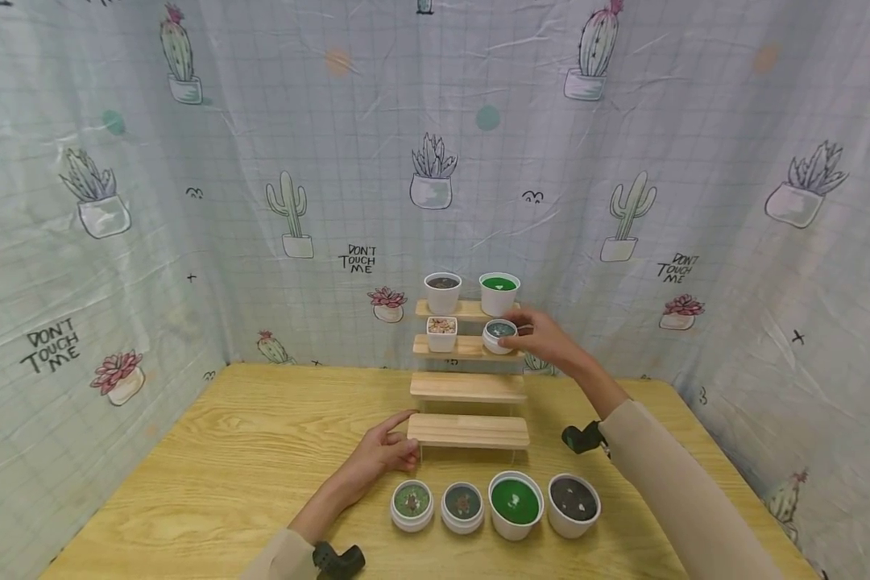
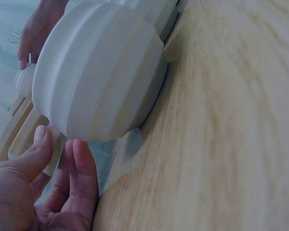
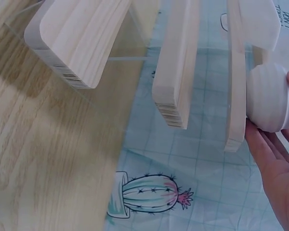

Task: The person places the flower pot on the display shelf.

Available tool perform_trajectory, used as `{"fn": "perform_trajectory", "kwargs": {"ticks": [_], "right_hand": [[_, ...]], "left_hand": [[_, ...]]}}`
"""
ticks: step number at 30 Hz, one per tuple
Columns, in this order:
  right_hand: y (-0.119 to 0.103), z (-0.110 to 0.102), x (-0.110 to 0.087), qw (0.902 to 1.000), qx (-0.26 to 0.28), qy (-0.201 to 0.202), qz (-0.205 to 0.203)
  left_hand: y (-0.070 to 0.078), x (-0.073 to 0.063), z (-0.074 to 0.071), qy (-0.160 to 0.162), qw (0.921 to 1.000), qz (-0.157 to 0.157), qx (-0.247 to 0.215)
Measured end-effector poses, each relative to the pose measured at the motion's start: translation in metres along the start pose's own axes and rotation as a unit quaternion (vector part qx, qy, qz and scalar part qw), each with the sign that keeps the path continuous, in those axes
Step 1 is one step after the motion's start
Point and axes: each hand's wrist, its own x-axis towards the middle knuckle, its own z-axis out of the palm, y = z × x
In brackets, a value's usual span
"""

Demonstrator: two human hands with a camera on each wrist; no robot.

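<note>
A wooden stepped stand (image 1: 467, 431) with several boards rises at the centre of the table. My right hand (image 1: 547, 337) holds a small round white pot (image 1: 495, 345) with grey-green fill at the right end of the second board from the top. In the right wrist view, thumb and fingers lie around that ribbed pot (image 3: 267, 98), right against the board's edge. Down at the left end of the lowest board, my left hand (image 1: 379, 453) grips the stand, its thumb (image 2: 41, 137) showing in the left wrist view. A square white pot (image 1: 441, 341) of pebbles sits left of the round pot.
On the top board stand a pot with dark fill (image 1: 443, 298) and a green-filled pot (image 1: 498, 300). Before the stand are two low round pots, left (image 1: 412, 522) and right (image 1: 462, 525), a larger green-filled one (image 1: 515, 528) and a dark-filled one (image 1: 573, 525). A cactus-print curtain (image 1: 478, 225) hangs behind.
</note>
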Motion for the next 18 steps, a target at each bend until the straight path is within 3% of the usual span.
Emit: {"fn": "perform_trajectory", "kwargs": {"ticks": [18], "right_hand": [[0.0051, 0.004, -0.0034, 0.9999, 0.0, 0.015, 0.008]], "left_hand": [[0.0005, -0.001, 0.001, -0.003, 1.0, 0.001, -0.002]]}}
